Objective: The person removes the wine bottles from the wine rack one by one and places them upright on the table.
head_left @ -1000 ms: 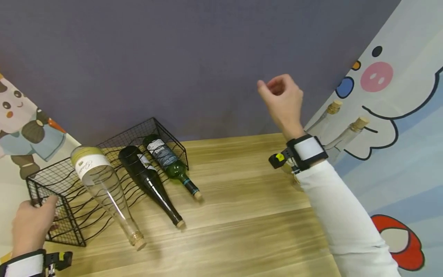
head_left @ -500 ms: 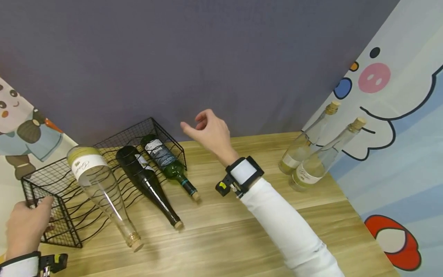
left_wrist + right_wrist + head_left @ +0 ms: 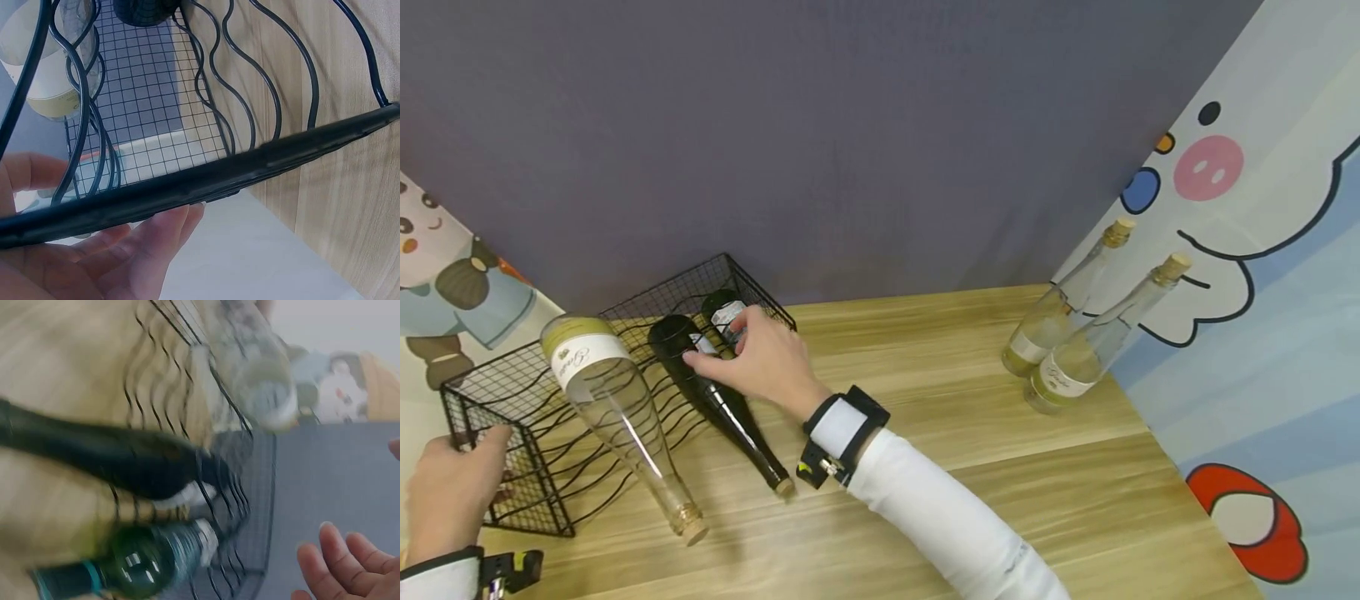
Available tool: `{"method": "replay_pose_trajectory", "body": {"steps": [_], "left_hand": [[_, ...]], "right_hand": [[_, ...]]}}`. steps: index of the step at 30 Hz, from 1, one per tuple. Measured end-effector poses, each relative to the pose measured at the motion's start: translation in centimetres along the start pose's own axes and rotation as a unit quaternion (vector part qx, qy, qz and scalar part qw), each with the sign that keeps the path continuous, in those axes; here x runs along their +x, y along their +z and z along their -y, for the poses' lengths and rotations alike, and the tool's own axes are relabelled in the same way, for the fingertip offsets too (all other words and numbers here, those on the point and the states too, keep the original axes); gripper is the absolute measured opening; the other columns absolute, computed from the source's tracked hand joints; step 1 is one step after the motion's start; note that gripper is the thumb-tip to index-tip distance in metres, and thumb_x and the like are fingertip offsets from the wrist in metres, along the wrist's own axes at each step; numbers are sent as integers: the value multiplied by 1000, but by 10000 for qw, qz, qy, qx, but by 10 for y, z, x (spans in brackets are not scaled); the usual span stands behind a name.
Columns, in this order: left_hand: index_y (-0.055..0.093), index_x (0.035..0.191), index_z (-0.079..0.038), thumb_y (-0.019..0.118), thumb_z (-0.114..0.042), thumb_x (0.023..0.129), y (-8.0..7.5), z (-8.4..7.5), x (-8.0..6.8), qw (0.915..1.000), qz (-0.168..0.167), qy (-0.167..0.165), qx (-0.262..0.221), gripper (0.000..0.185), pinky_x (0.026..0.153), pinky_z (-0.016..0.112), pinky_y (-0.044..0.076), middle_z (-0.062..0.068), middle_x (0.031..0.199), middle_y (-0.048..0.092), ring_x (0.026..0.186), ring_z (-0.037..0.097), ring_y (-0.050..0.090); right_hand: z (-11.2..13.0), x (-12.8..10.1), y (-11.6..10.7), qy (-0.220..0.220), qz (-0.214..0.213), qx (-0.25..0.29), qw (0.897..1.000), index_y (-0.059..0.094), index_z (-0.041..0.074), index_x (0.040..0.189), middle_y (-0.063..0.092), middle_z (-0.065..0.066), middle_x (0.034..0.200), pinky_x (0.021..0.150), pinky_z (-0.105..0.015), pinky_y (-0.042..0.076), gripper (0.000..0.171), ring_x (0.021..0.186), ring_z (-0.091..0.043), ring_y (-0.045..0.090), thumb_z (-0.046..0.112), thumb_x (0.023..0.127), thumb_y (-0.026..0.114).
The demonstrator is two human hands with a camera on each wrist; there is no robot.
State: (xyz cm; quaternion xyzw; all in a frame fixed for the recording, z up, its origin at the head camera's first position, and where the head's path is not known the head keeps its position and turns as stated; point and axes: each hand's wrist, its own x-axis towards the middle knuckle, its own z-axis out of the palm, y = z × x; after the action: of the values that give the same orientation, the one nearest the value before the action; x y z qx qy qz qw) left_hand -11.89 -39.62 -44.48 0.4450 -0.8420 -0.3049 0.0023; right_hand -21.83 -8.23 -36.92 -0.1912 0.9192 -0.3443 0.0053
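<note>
Reaching right hand over green bottle, fingers loose, gripping nothing | left hand clasps wire rack | I'd wrap the body, not the neck

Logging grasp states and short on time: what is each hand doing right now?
Left hand: fingers curled round the wire rack at its near corner bar.
Right hand: open over the green bottle; the wrist view shows it holding nothing.

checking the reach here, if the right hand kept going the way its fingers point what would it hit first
Probably the black bottle lying in the wire rack: the right hand points left across the green bottle, fingertips at or near the black bottle's label. Actual contact is unclear; the wrist view is blurred.
</note>
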Motion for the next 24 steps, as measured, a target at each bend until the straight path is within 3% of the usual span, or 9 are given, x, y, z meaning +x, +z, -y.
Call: {"method": "replay_pose_trajectory", "body": {"steps": [3,5,7,10,12,16,18,22,24], "left_hand": [[11,148,17,27,-38,99,0,0,0,10000,-12,-5,-4,76,70,61,51,47,138,32,103,60,50],[10,149,17,27,-38,99,0,0,-1,10000,-12,-23,11,76,76,64,50,47,140,30,108,61,48],[10,149,17,26,-38,100,0,-1,0,10000,-15,-33,-5,76,78,64,50,47,141,30,108,61,47],[10,148,17,27,-36,99,-1,0,1,10000,-47,26,-49,74,62,56,53,48,135,33,95,58,53],[11,149,17,28,-35,99,-1,1,1,10000,-65,27,-52,74,60,54,52,48,133,35,90,58,55],[7,150,14,25,-38,100,0,3,-2,9999,-44,-145,-36,75,77,63,51,46,141,31,102,59,52],[5,151,13,24,-40,100,0,3,-2,9997,-40,-241,-26,75,80,64,50,45,143,29,98,57,54],[5,151,13,24,-38,101,-1,6,0,9996,-84,-260,-81,74,60,53,51,46,133,36,69,47,57],[5,151,13,24,-38,101,0,8,3,9995,-118,-267,-93,74,59,52,50,46,136,34,73,48,57]], "right_hand": [[9,-9,20,-50,238,-515,9984,57,20,122,60,13,81,58,-14,39,71,66,0,53,75,77,62],[14,-16,32,0,404,-648,9971,56,21,124,61,11,83,55,-14,39,75,66,-1,53,78,75,61],[21,-22,43,160,595,-561,9965,55,23,125,64,9,86,54,-13,39,78,68,-2,55,79,73,63],[28,-29,57,485,815,-273,9951,55,25,122,67,8,97,59,-14,41,77,76,-4,59,80,69,67],[33,-34,64,743,974,-129,9924,54,27,122,67,8,98,60,-15,43,80,78,-5,60,81,65,68],[39,-46,79,1043,1276,-144,9862,50,26,131,68,2,100,59,-20,48,93,79,-10,62,84,60,69],[42,-52,87,1014,1452,-285,9838,49,24,133,69,1,94,56,-20,48,97,73,-10,62,85,60,68],[45,-65,99,495,1840,-940,9772,56,22,120,61,7,74,50,-18,42,83,59,-6,56,86,68,59],[45,-69,104,192,1957,-1130,9739,58,22,110,55,10,70,49,-17,38,72,55,-4,52,84,74,55]]}}
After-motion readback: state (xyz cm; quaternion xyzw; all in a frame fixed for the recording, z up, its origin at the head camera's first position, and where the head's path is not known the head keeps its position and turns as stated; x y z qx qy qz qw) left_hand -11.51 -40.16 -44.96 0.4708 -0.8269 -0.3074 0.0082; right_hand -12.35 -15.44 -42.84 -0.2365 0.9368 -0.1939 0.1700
